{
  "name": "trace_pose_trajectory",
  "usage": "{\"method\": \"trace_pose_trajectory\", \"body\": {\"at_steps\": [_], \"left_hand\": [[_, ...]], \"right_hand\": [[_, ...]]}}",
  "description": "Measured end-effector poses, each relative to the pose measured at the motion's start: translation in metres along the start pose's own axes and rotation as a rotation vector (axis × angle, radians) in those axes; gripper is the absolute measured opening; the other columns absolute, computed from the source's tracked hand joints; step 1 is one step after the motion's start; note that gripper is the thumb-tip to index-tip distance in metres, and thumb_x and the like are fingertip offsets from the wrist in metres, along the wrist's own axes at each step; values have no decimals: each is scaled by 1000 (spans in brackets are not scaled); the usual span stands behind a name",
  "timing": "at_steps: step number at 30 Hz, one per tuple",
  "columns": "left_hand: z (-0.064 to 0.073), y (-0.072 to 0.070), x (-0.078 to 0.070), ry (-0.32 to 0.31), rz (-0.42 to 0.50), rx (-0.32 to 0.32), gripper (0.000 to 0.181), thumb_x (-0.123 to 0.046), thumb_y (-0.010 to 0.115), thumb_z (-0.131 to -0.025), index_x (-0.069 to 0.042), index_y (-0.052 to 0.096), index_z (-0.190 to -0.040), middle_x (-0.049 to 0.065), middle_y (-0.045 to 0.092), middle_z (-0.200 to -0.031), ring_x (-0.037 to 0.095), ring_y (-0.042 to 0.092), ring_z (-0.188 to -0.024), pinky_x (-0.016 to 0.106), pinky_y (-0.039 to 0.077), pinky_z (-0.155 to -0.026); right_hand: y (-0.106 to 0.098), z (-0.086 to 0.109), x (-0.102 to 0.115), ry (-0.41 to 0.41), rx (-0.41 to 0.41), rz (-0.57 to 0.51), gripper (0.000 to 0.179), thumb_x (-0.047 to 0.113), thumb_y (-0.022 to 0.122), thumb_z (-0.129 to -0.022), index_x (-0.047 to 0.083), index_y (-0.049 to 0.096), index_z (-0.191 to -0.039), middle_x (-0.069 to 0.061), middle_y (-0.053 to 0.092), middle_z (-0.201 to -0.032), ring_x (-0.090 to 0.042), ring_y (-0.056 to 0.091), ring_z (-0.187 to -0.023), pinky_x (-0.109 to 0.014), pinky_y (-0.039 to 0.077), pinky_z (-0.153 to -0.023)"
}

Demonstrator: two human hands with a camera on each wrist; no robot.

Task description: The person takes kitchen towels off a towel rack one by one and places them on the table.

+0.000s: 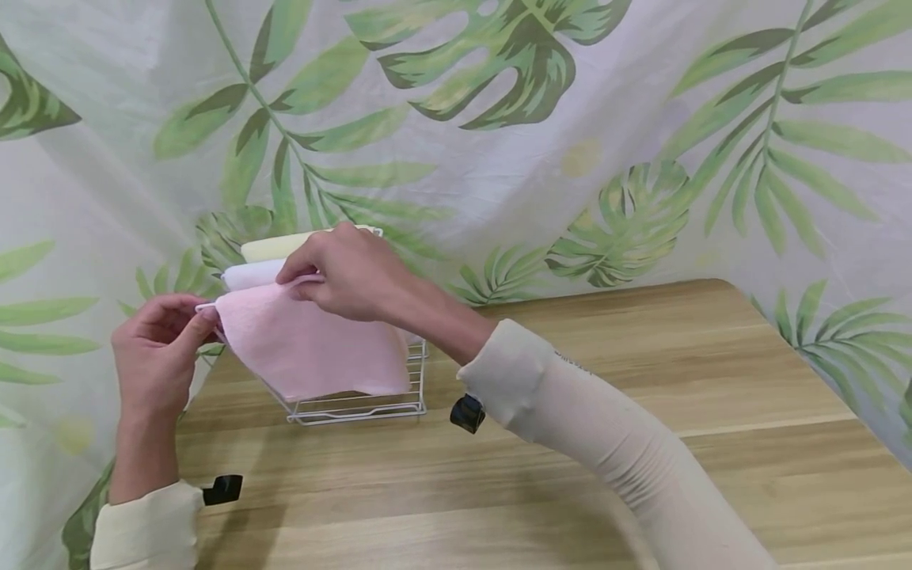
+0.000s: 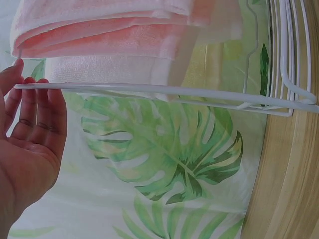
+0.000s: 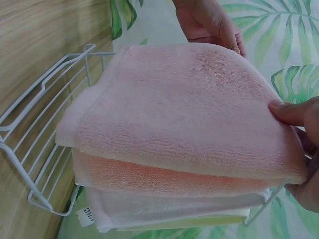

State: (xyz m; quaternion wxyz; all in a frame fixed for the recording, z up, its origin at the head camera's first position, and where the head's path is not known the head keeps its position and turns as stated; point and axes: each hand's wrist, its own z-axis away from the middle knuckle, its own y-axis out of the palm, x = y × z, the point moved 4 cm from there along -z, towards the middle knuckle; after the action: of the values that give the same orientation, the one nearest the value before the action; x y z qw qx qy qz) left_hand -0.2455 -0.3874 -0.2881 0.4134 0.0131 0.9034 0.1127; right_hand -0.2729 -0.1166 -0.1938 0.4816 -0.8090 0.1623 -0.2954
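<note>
A pink towel (image 1: 313, 340) hangs folded over the front top bar of a white wire rack (image 1: 356, 412). My left hand (image 1: 153, 348) pinches the rack's front upper corner between thumb and fingers, beside the towel's edge. In the left wrist view, the fingers of that hand (image 2: 37, 129) lie behind the white bar. My right hand (image 1: 352, 269) pinches the towel's top fold at the bar, thumb (image 3: 286, 112) on the near face. Behind it hang a white towel (image 1: 252, 275) and a pale yellow towel (image 1: 274, 247).
The rack stands on a wooden table (image 1: 556, 491), near its left back edge. A leaf-patterned cloth (image 1: 499, 182) hangs close behind the table. Small black devices (image 1: 467, 413) are fixed at both sleeve cuffs. A printed tag (image 3: 85, 216) sticks out from the white towel.
</note>
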Motion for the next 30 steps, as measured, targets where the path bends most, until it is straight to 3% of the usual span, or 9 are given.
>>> {"method": "trace_pose_trajectory", "body": {"at_steps": [6, 16, 20, 30], "left_hand": [[1, 2, -2, -11, -40, -35, 13, 23, 67, -90, 18, 67, -102, 11, 73, -80, 17, 72, -63, 24, 66, -65], [1, 2, -1, -10, -53, -79, 14, 23, 67, -90, 13, 71, -99, 9, 71, -77, 15, 68, -62, 20, 65, -63], [2, 1, -1, -7, -52, -89, 16, 24, 68, -88, 13, 71, -99, 9, 72, -77, 14, 68, -63, 20, 65, -62], [1, 2, 0, -48, -147, -118, 14, 16, 75, -90, 16, 70, -103, 8, 76, -86, 14, 73, -67, 19, 65, -65]], "right_hand": [[-6, 2, 3, -45, -61, 35, 23, 33, 69, -106, 32, 80, -127, 18, 79, -124, -3, 73, -116, -23, 56, -96], [-23, 4, 4, -88, -144, -53, 21, 30, 72, -105, 27, 81, -124, 15, 80, -121, 0, 74, -104, -12, 51, -84], [-26, 3, 5, -89, -148, -70, 22, 29, 73, -104, 26, 81, -125, 14, 80, -122, -1, 74, -109, -11, 50, -87], [-40, 3, 4, -85, -210, -137, 22, 27, 72, -105, 20, 81, -124, 8, 81, -124, -1, 74, -116, -8, 51, -96]]}}
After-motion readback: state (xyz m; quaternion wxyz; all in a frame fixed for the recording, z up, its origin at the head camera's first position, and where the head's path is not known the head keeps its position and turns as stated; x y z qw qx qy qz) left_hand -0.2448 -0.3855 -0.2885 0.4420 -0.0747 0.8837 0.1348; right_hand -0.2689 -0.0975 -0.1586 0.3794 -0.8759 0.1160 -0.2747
